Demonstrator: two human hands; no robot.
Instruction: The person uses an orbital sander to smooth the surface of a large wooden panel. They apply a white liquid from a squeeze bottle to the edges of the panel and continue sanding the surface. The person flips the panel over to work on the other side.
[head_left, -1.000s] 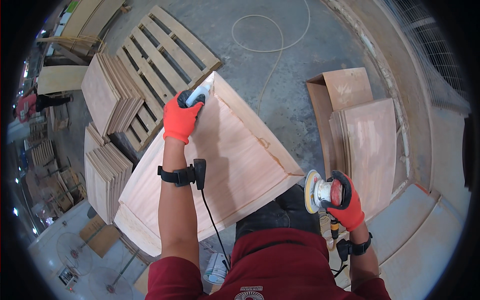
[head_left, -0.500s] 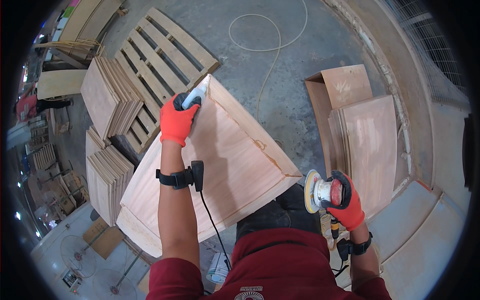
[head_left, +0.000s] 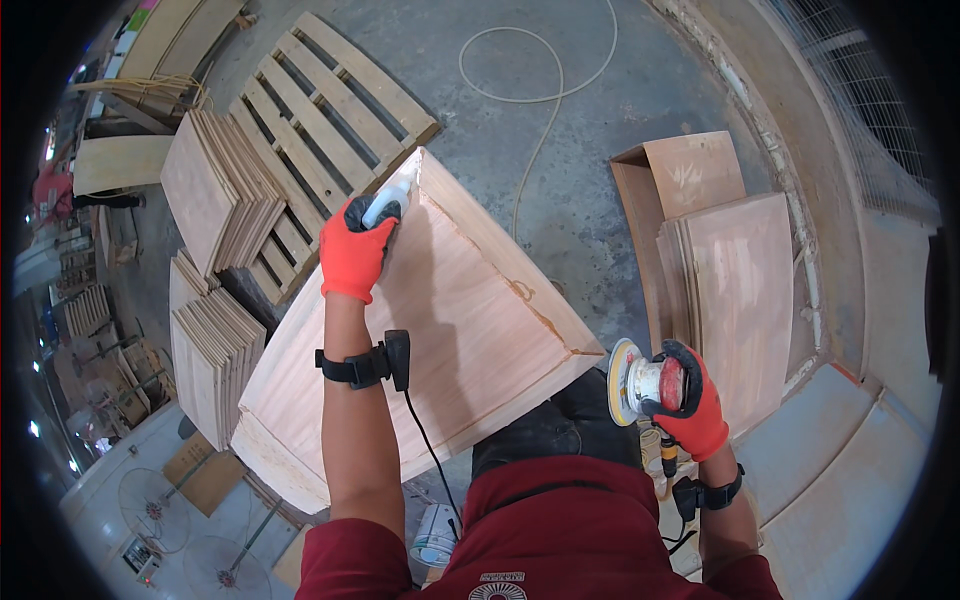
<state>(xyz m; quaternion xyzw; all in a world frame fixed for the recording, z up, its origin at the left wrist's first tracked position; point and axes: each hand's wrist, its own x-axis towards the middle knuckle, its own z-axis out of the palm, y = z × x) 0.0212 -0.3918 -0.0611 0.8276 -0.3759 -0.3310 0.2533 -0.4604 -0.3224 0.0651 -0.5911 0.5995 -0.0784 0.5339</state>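
Note:
A wide wooden panel with a raised wooden border (head_left: 470, 310) lies tilted in front of me, brownish filler along its inner seams. My left hand (head_left: 355, 250), in an orange glove with dark fingertips, is closed around a pale squeeze bottle (head_left: 387, 203). The bottle's tip points at the seam near the panel's far corner. In my right hand (head_left: 695, 410), gloved alike, is a round orbital sander (head_left: 645, 383), gripped by its red and black top. Its pad stands on edge beside the panel's right corner, apart from the wood.
Slatted pallet (head_left: 330, 110) beyond the panel. Stacks of curved wooden panels (head_left: 220, 200) stand at left, and more panels (head_left: 735, 300) lean at right. A pale hose (head_left: 540, 150) loops over the floor. Two fans (head_left: 155, 510) are at lower left, and a white bucket (head_left: 437, 535) sits beside me.
My left hand and the bottle have shifted very slightly back toward me along the seam. The right hand and sander stay almost still.

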